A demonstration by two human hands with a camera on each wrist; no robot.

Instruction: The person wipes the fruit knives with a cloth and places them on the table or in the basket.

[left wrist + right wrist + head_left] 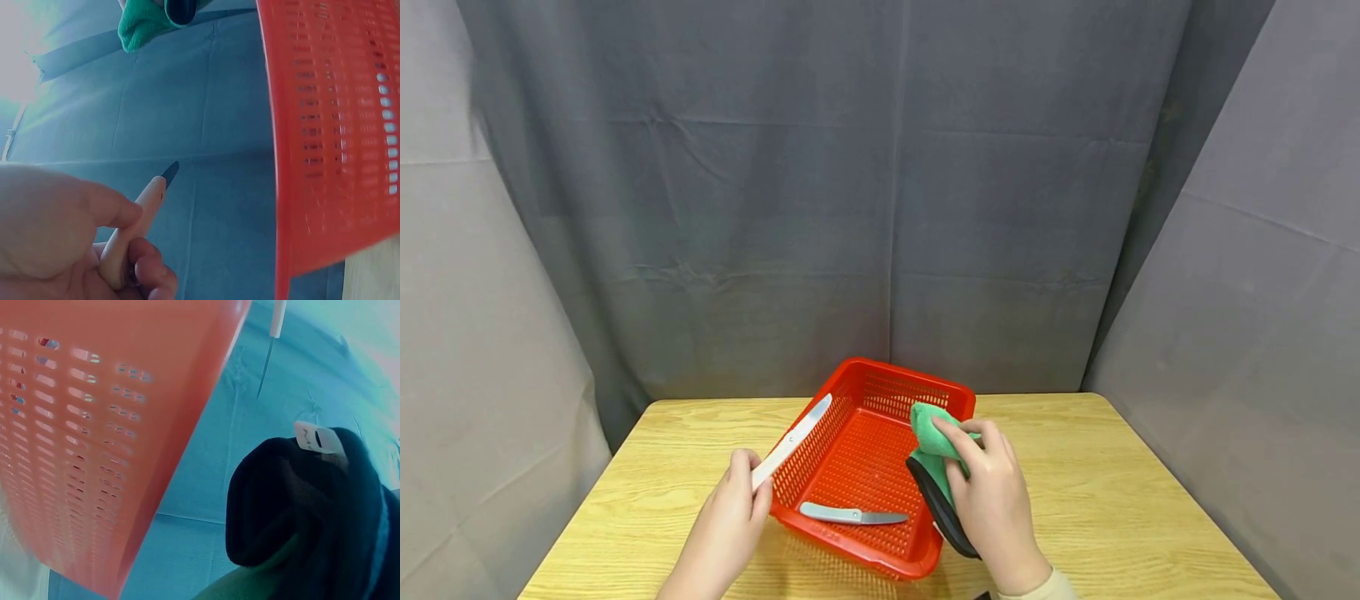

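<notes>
In my left hand [726, 521] I grip a small knife [792, 442] by its pale handle, the blade pointing up and away over the left rim of a red plastic basket [868, 450]. The left wrist view shows my thumb and fingers round the handle of this knife [140, 222]. A second knife [852, 514], with a pale grey handle, lies inside the basket near its front. My right hand [996, 496] pinches a green cloth item [931, 437] with a black edge above the basket's right side. In the right wrist view, this cloth item [294, 506] shows a dark, tube-like opening and a white tag.
The basket has slotted walls and stands at an angle on a light wooden table [1112, 492]. Grey curtains [775, 208] hang behind the table and along both sides. A small dark object [982, 596] shows at the bottom edge near the right wrist.
</notes>
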